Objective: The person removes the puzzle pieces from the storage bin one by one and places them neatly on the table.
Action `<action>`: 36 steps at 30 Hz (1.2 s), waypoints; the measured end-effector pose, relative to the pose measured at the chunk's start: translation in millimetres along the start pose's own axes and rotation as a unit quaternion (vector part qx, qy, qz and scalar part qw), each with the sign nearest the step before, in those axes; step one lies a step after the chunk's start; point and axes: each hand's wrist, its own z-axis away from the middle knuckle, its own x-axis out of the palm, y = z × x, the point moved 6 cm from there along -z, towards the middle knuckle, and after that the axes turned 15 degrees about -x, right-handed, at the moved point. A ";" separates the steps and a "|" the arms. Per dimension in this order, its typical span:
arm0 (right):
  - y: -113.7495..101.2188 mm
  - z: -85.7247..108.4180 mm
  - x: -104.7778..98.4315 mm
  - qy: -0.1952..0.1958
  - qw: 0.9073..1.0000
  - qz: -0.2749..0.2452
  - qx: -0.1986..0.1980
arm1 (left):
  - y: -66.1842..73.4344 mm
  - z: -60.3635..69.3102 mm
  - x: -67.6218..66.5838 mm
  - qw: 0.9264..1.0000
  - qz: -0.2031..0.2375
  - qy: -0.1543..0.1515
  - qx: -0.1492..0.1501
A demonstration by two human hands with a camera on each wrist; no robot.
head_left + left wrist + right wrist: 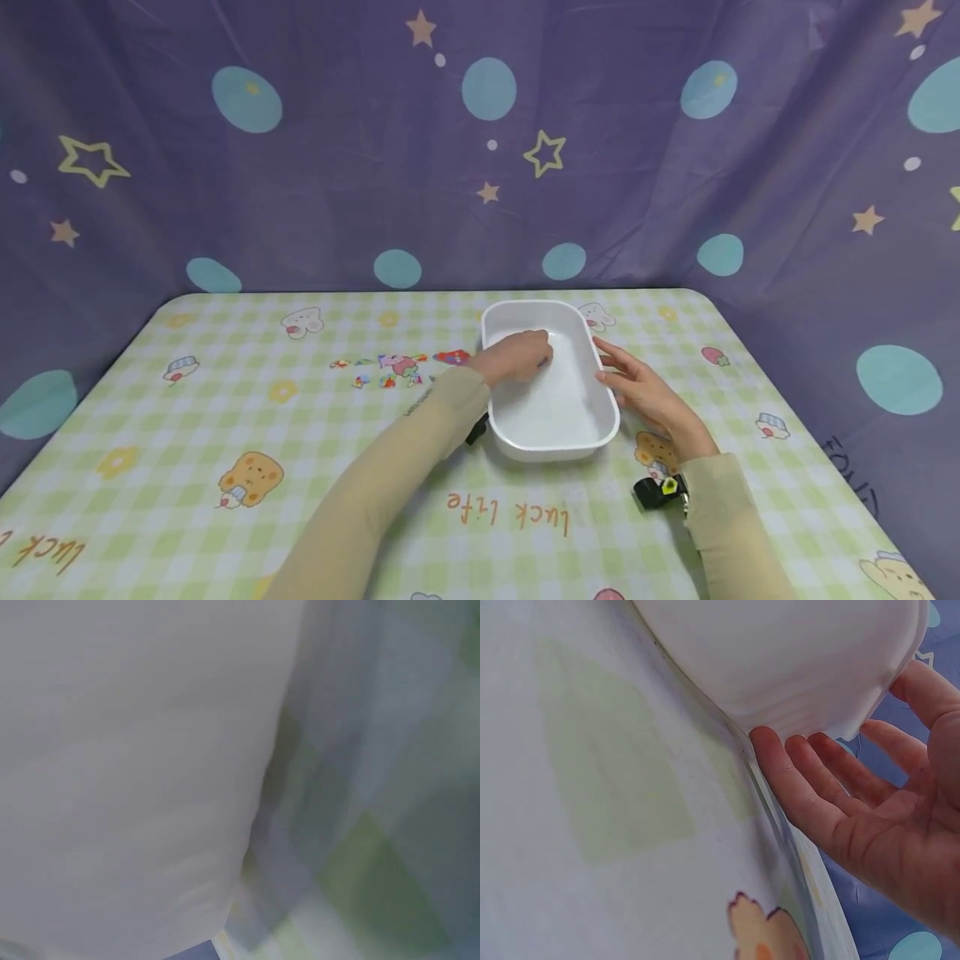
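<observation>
A white rectangular box with rounded corners stands on the table. My left hand reaches over its left rim and down inside, with the knuckles bent. Its fingertips are hidden, and whether they hold anything does not show. In the left wrist view only the box's outer wall and the cloth appear. At the box's right side is my right hand, its thumb near the rim. The right wrist view shows the fingers spread and lightly bent, their tips against the outer wall.
Several small colourful cartoon pieces lie in two rows left of the box, partly behind the left forearm. A green checked cloth with printed pictures covers the table. Behind the table hangs a purple curtain. A black wrist device sits at the right wrist.
</observation>
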 end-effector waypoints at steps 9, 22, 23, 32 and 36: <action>-0.1 1.1 0.2 0.001 1.000 0.002 0.005 | 0.0 2.9 -1.7 1.000 -0.022 -0.003 -0.002; -2.7 1.2 0.8 -0.001 1.000 -0.002 0.001 | -2.7 8.1 -1.3 0.999 0.004 -0.048 -0.019; -2.6 1.1 0.7 -0.001 1.000 -0.002 0.000 | -2.8 8.4 -1.0 0.998 0.003 -0.052 -0.018; -1.1 1.5 0.9 -0.005 1.000 0.002 0.001 | -4.9 11.7 -1.7 0.997 0.026 -0.070 -0.027; -1.4 1.7 0.6 -0.003 1.000 0.001 0.000 | -4.5 16.4 -6.6 0.997 0.043 -0.061 -0.009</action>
